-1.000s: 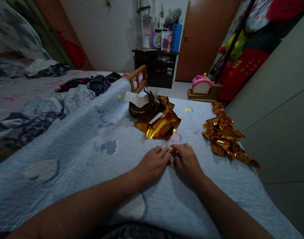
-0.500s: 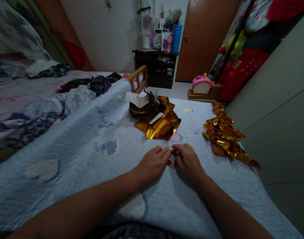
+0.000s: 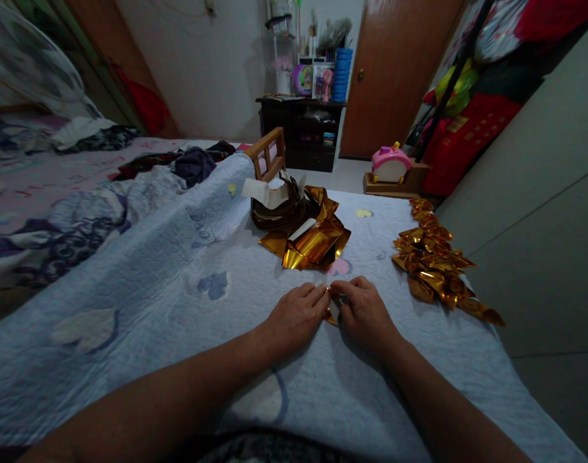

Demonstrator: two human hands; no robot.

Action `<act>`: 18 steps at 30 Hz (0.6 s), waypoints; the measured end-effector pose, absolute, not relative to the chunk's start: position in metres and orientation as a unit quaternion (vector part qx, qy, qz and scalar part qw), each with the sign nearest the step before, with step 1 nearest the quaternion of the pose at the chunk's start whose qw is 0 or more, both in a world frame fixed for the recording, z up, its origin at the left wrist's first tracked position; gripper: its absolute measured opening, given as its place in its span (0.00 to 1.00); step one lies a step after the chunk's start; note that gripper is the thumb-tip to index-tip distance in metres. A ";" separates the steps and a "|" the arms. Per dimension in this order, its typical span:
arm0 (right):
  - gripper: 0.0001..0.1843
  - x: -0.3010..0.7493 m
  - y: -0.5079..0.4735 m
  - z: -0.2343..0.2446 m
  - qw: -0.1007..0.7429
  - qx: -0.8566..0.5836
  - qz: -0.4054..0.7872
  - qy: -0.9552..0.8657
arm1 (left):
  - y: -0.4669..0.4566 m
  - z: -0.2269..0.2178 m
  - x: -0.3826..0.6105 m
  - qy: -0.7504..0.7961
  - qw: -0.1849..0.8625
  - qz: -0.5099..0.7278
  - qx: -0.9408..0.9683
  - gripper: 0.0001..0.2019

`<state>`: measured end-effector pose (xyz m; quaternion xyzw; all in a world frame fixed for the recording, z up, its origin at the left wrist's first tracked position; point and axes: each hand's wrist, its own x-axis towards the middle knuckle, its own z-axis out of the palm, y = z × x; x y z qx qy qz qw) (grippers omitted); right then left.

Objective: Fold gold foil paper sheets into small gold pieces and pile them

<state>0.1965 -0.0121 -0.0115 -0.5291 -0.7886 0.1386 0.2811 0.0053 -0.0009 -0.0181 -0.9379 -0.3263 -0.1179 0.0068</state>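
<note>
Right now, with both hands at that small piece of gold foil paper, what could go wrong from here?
The small piece of gold foil paper is largely covered by the left hand and right hand, so a crooked crease or tear might go unnoticed.

The quilted bedspread looks soft, so pressed creases could come out uneven.

The folded gold foil pieces lie near its right edge; a tug might spill some.

Foil sheets (image 3: 315,244) left of foil pile (image 3: 431,260)
</note>
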 end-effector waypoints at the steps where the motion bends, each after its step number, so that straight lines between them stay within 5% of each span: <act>1: 0.23 0.198 -0.012 -0.011 0.277 -0.532 0.137 -0.788 | -0.001 -0.018 0.005 -0.327 0.007 -0.114 -0.938 0.16; 18: 0.21 0.226 -0.006 -0.007 0.265 -0.510 0.171 -0.800 | 0.001 -0.022 0.003 -0.316 0.002 -0.132 -0.940 0.13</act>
